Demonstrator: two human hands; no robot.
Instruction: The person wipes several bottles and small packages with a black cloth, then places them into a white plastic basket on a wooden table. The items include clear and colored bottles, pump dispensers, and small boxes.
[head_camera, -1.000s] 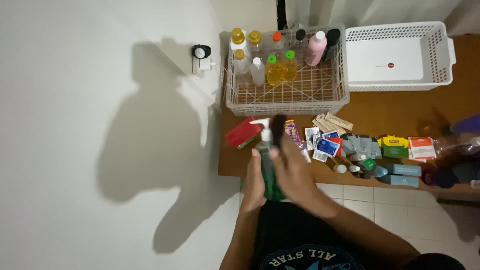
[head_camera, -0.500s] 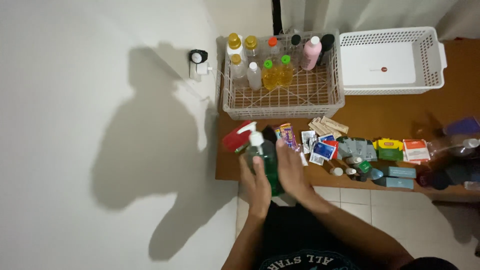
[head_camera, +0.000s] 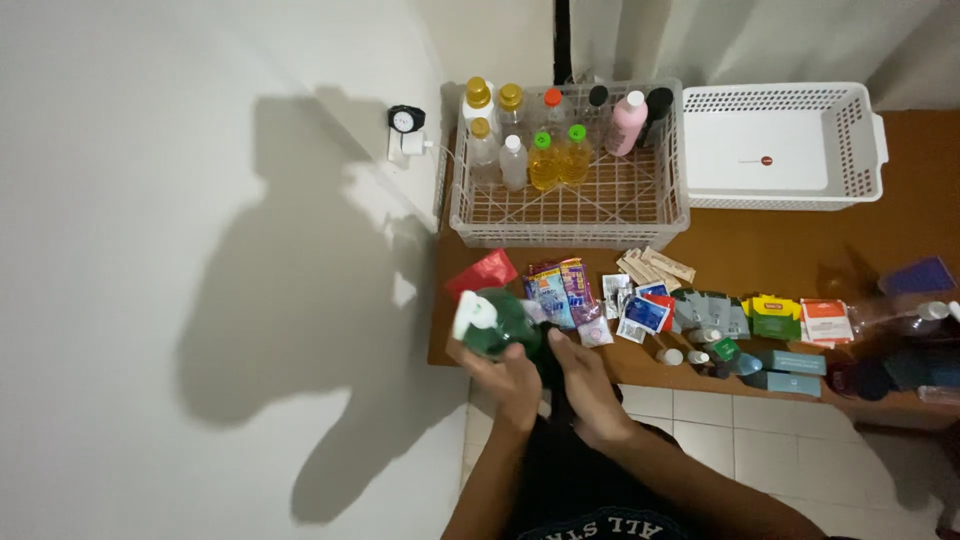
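Observation:
A green pump bottle (head_camera: 497, 328) with a white pump head is tilted over to the left at the near left corner of the brown table (head_camera: 800, 240). My left hand (head_camera: 508, 381) grips it from below. My right hand (head_camera: 581, 385) is closed against its lower end, next to the left hand. Both hands sit just in front of the table's near edge. A red sachet (head_camera: 482, 271) lies right behind the bottle.
A white lattice basket (head_camera: 570, 205) holds several bottles along its far side. A second white basket (head_camera: 780, 150) stands to its right. Sachets, packets and small boxes (head_camera: 800, 320) lie in a row across the table. A plug (head_camera: 404, 122) sits in the wall.
The bottle went from upright to tilted left, and both hands dropped lower and nearer to me. The sachets behind it are now uncovered.

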